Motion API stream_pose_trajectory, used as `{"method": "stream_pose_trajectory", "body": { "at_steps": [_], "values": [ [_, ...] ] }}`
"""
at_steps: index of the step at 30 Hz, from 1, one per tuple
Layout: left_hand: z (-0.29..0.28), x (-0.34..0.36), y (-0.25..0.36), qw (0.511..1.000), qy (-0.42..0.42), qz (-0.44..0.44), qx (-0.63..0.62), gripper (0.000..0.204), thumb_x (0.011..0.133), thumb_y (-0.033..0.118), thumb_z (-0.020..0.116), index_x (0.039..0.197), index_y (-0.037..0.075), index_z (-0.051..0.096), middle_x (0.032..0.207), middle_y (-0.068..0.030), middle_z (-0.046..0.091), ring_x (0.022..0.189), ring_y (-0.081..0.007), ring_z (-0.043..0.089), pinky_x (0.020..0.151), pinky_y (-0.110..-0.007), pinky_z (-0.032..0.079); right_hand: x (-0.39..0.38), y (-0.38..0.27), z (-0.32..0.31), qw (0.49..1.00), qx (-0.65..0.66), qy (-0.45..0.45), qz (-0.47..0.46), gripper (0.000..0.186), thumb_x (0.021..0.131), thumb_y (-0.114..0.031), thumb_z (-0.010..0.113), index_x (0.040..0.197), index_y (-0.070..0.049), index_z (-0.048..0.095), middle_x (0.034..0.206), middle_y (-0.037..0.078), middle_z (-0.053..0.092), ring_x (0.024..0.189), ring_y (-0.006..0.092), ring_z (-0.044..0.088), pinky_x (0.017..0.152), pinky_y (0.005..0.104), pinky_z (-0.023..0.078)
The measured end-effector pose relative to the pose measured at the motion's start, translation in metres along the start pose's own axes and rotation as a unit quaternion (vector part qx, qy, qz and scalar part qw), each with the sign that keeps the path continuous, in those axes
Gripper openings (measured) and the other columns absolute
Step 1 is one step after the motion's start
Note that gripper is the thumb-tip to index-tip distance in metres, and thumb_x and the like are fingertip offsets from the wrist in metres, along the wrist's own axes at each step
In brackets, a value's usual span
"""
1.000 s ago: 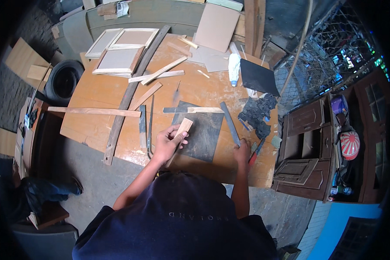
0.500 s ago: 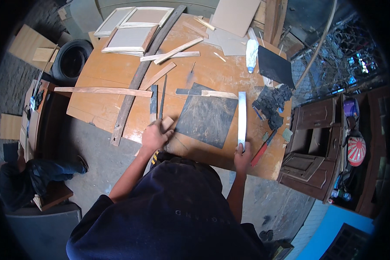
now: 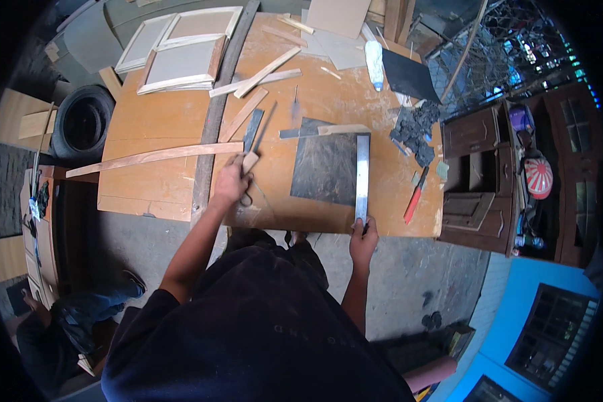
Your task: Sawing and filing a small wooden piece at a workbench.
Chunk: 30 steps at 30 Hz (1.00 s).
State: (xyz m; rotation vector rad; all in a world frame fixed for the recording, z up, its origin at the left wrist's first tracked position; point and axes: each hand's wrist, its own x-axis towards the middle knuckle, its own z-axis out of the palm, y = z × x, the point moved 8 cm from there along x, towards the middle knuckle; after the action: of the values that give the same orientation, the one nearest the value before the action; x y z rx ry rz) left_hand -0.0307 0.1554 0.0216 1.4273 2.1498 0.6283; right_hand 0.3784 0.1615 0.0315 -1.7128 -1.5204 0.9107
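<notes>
My left hand (image 3: 230, 182) is closed at the table's near edge, around the lower end of a thin, dark, tapered tool (image 3: 267, 127) with a wooden handle; the grip is partly hidden. Beside that tool lies a flat dark blade (image 3: 252, 127), its lower end hidden near my fingers. Dark finger loops, perhaps of scissors (image 3: 246, 199), show next to my palm. My right hand (image 3: 364, 241) pinches the near end of a steel ruler (image 3: 362, 181), which points away along the right side of a black sheet (image 3: 325, 164). Across that sheet's far end lies another dark-bladed, wooden-handled tool (image 3: 342, 129).
A long curved wooden strip (image 3: 154, 158) crosses a dark bar (image 3: 204, 147) on the left. Framed panels (image 3: 184, 63) and loose sticks (image 3: 268, 70) lie farther off. At right are a red-handled tool (image 3: 413, 204), black scraps (image 3: 415, 130) and a bottle (image 3: 374, 65). Another person (image 3: 80, 321) sits at lower left.
My view has shifted. The dark tools by my left hand have swung, their tips now leaning right. My right hand has brought the ruler left, against the black sheet's side.
</notes>
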Motion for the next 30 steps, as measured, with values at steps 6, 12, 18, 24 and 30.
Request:
{"method": "stream_pose_trajectory", "body": {
  "at_steps": [6,12,18,24,30],
  "values": [
    [-0.015,0.029,-0.003,0.998,-0.034,0.039,0.047,0.058,0.081,0.022,0.076,0.13,-0.001,0.055,0.128,-0.0262,0.059,0.115,-0.043,0.059,0.098,-0.047,0.049,-0.064,-0.037,0.025,0.963,0.263,0.045,0.024,0.018,0.104,-0.014,0.053,0.087,-0.006,0.05,0.073,0.002,0.058,0.061,0.0092,0.052,0.055,0.0243,0.04],
    [-0.012,0.015,0.002,0.996,-0.045,0.072,0.002,0.053,0.084,0.027,0.075,0.125,-0.001,0.056,0.121,-0.0273,0.061,0.108,-0.045,0.061,0.094,-0.049,0.05,-0.109,-0.017,0.058,0.952,0.278,0.072,0.105,0.021,0.104,-0.011,0.053,0.084,-0.006,0.048,0.07,0.003,0.055,0.059,0.0097,0.05,0.055,0.0248,0.04],
    [0.007,-0.002,0.019,0.989,-0.11,0.1,0.009,0.048,0.089,0.026,0.068,0.129,0.007,0.049,0.116,-0.0274,0.063,0.102,-0.0454,0.063,0.088,-0.051,0.051,-0.111,-0.014,0.085,0.96,0.252,0.026,0.117,0.015,0.102,-0.012,0.054,0.088,-0.006,0.052,0.072,0.001,0.056,0.059,0.0085,0.051,0.055,0.0241,0.04],
    [0.054,-0.041,0.048,0.964,-0.172,0.202,-0.007,0.038,0.087,0.025,0.068,0.115,0.006,0.051,0.108,-0.0246,0.065,0.097,-0.0446,0.064,0.082,-0.052,0.052,-0.1,-0.028,0.109,0.962,0.242,-0.023,0.126,0.017,0.101,-0.013,0.057,0.087,-0.005,0.053,0.07,0.001,0.055,0.057,0.0083,0.051,0.053,0.0248,0.04],
    [0.058,-0.057,0.037,0.965,-0.15,0.214,-0.017,0.04,0.084,0.022,0.067,0.118,0.004,0.056,0.106,-0.0217,0.064,0.096,-0.0416,0.064,0.081,-0.05,0.052,-0.106,-0.049,0.1,0.933,0.348,0.016,0.095,0.021,0.102,-0.012,0.056,0.082,-0.008,0.05,0.067,0.001,0.051,0.055,0.0078,0.047,0.051,0.0237,0.038]
  ]
}}
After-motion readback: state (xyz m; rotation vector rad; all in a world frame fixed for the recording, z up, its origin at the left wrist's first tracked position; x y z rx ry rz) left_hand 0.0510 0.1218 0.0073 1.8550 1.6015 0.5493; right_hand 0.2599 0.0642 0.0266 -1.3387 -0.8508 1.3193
